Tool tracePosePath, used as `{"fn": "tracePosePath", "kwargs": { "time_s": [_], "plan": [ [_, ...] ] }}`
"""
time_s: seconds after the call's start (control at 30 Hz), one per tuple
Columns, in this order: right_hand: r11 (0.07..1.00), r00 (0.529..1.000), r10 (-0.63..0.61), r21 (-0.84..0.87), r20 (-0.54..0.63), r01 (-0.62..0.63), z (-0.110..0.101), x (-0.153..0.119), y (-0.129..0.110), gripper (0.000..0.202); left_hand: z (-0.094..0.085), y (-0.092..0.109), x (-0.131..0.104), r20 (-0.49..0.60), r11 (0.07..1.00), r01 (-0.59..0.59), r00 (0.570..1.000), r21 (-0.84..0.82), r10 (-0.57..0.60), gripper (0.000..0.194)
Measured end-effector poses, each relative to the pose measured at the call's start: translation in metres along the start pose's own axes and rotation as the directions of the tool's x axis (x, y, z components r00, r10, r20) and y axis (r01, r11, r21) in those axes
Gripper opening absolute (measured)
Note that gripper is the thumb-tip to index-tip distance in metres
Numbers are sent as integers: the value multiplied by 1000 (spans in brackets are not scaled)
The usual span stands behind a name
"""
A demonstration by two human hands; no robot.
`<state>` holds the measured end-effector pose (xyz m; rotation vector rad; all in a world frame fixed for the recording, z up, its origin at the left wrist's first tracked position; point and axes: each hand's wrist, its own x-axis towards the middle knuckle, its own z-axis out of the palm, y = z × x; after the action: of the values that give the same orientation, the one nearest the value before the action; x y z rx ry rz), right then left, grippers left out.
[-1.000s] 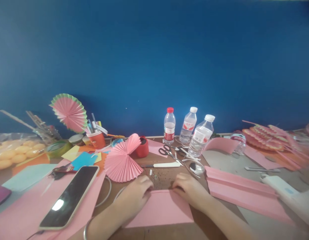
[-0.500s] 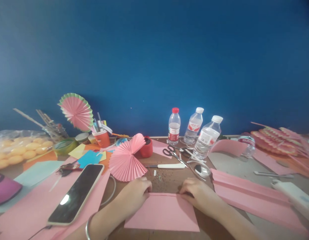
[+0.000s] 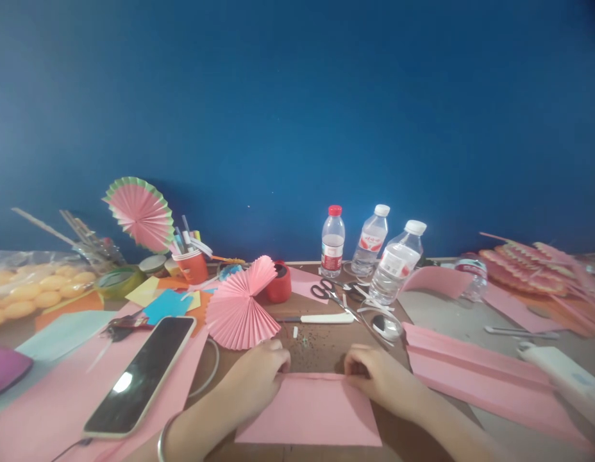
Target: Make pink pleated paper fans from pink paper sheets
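A sheet of pink paper (image 3: 310,414) lies on the brown table in front of me, with a narrow fold along its far edge. At the far left corner my left hand (image 3: 259,371) pinches that folded edge, fingers curled. My right hand (image 3: 374,375) grips the far right corner the same way, thumb beneath the bent fingers. Just beyond my left hand stands a pleated pink paper fan (image 3: 242,308). Between and past the hands lie dark specks and a white-handled knife (image 3: 326,318).
Scissors (image 3: 333,296), several water bottles (image 3: 333,247) and a red tape dispenser (image 3: 279,283) are at the back. A phone (image 3: 141,378) lies on pink paper at left. Pleated pink paper (image 3: 475,375) and a white device (image 3: 561,372) are at right. A blue wall (image 3: 297,115) rises behind.
The far edge of the pink paper lifts slightly between my hands, and my right fingers have curled more. The whole view has shifted a little.
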<state>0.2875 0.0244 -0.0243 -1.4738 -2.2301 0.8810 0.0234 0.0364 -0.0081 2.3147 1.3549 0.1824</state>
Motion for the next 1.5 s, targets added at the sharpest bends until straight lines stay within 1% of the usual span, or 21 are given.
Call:
{"fn": "tracePosePath", "kwargs": {
  "time_s": [0.1, 0.2, 0.27, 0.4, 0.53, 0.7, 0.93, 1.17, 1.33, 1.5],
  "plan": [
    [1000, 1000, 21, 14, -2, -20, -4, -1, 0, 14, -2, 3, 0, -13, 999, 10, 1000, -44, -11, 15],
    [998, 999, 54, 44, -2, -54, -6, 0, 3, 12, -5, 3, 2, 43, 989, 81, 996, -127, -76, 9],
    [995, 998, 67, 81, -11, -66, -6, 2, 7, 6, -6, 3, 4, 74, 977, 108, 993, -183, -95, 11],
    [982, 993, 115, 149, -8, -112, -6, 5, 11, 4, -9, 2, 7, 96, 959, 85, 993, -269, -61, 17],
    [969, 990, 139, 205, 18, -140, -9, 5, 10, 8, -10, 1, 9, 109, 959, 80, 993, -271, -52, 19],
    [958, 983, 178, 220, 36, -181, -11, 4, 8, 12, -8, -2, 9, 106, 958, 69, 994, -278, -40, 19],
    [965, 991, 132, 226, 15, -132, -11, 4, 7, 10, -11, 1, 10, 108, 954, 95, 992, -284, -66, 17],
    [956, 987, 158, 244, 31, -161, -13, 4, 4, 11, -9, 1, 10, 90, 951, 83, 994, -297, -59, 16],
    [962, 988, 147, 226, 41, -153, -13, 4, 5, 11, -8, 0, 11, 82, 950, 60, 996, -306, -37, 16],
    [963, 987, 154, 217, 48, -160, -13, 3, 3, 13, -6, -2, 10, 62, 948, 57, 997, -313, -39, 16]
  ]
}}
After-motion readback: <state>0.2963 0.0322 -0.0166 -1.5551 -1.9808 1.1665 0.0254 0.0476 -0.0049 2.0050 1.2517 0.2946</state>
